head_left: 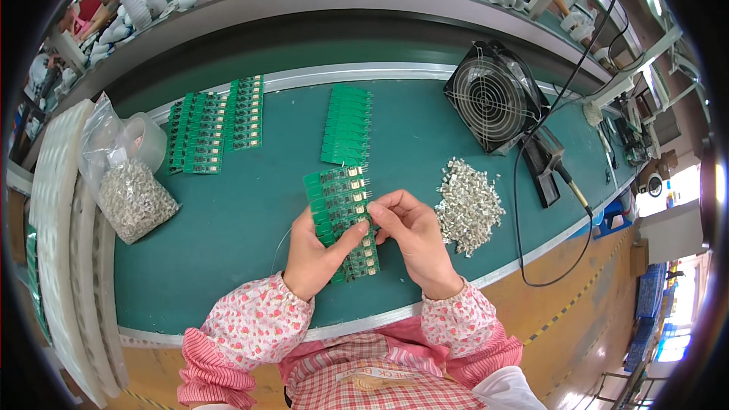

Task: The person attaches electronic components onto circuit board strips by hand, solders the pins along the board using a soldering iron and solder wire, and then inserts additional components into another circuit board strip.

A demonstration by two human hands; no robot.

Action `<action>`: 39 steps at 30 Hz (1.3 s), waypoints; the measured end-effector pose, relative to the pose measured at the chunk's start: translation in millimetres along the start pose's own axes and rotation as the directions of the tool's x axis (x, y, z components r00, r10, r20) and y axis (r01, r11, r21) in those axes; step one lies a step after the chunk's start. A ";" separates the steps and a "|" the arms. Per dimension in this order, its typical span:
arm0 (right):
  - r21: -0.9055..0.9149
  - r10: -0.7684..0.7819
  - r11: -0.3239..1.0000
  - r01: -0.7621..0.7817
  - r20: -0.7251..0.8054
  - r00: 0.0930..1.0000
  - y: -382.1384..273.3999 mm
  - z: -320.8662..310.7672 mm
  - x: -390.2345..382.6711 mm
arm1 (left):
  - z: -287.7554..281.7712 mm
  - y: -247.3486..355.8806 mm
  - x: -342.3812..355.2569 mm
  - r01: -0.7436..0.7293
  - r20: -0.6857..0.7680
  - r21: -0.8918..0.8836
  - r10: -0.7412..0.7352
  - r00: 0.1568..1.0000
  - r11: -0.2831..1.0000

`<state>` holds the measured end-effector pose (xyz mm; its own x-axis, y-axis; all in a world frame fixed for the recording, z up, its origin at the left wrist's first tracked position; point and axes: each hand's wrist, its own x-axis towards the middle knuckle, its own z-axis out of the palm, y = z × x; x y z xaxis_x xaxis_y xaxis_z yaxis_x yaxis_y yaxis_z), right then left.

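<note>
My left hand (pixel 311 258) is closed on the left side of a green circuit board panel (pixel 334 191), its thumb lying across the front. White connectors line the panel's right side. My right hand (pixel 416 237) pinches at that edge, thumb and forefinger together; whatever sits between the fingertips is hidden. Right of this hand lies a loose pile of small white connectors (pixel 471 209). Just beyond the held panel, another green board panel (pixel 347 125) rests on the table with thin pins along its right edge.
More populated board panels (pixel 199 133) lie at the far left. Beside them stand a clear bag of small parts (pixel 135 201) and white foam trays (pixel 57 235). A black fan (pixel 493 99), a soldering iron (pixel 575 190) in its stand and a looping cable occupy the right.
</note>
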<state>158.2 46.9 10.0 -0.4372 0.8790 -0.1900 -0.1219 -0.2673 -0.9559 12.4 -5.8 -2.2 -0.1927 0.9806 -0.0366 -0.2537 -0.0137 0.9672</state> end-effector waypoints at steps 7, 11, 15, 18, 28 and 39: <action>0.038 0.033 0.999 -0.032 -0.022 0.999 1.0 2.4 -1.1 | 2.9 1.2 -2.4 -0.002 -0.014 0.012 0.002 1.000 1.000; 0.038 0.038 0.999 -0.037 -0.019 0.999 1.8 2.0 -0.1 | 2.4 1.5 -2.3 -0.004 -0.011 0.030 0.004 1.000 1.000; 0.056 0.026 0.998 -0.024 -0.032 0.999 2.3 3.8 -0.6 | 1.5 1.0 -2.2 -0.011 -0.008 0.070 0.011 1.000 0.997; 0.045 -0.010 0.999 0.011 -0.023 1.000 3.6 3.9 -0.2 | 3.1 3.9 -2.9 -0.007 -0.016 0.084 0.009 1.000 0.996; 0.048 -0.091 0.995 0.093 -0.039 0.995 14.4 0.7 -9.0 | 1.2 -1.8 -5.6 -0.083 0.138 0.142 0.063 0.988 0.986; -0.969 -0.651 0.143 0.201 0.061 0.757 -21.9 -81.1 -0.3 | 4.5 5.7 0.8 0.152 0.022 -0.192 -0.150 0.988 0.970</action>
<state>233.2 84.5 12.8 -0.3059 0.8150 0.4920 0.7579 0.5213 -0.3922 15.1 -4.2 4.4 -0.1314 0.9756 -0.1759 -0.4574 0.0977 0.8839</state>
